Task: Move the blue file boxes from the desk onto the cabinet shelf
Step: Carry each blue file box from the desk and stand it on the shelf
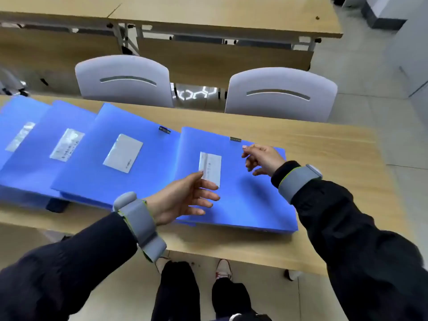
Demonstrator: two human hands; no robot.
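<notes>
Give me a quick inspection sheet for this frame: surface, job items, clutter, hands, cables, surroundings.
Surface: wooden desk, bare at its right end.
Job's things: four blue file boxes in an overlapping row, lying flat, each with a white label; rightmost box is nearest the hands, then the next box, the third box and the far-left box. Cabinet shelf not in view.
Clutter: a dark object partly under the boxes' front edge; cannot identify.
Grippers: left hand and right hand are open over the rightmost box, fingers spread, gripping nothing; grey wrist bands on both.
Cables: nothing seen.
Surroundings: two grey chairs behind the desk, another desk row beyond, tiled floor.
</notes>
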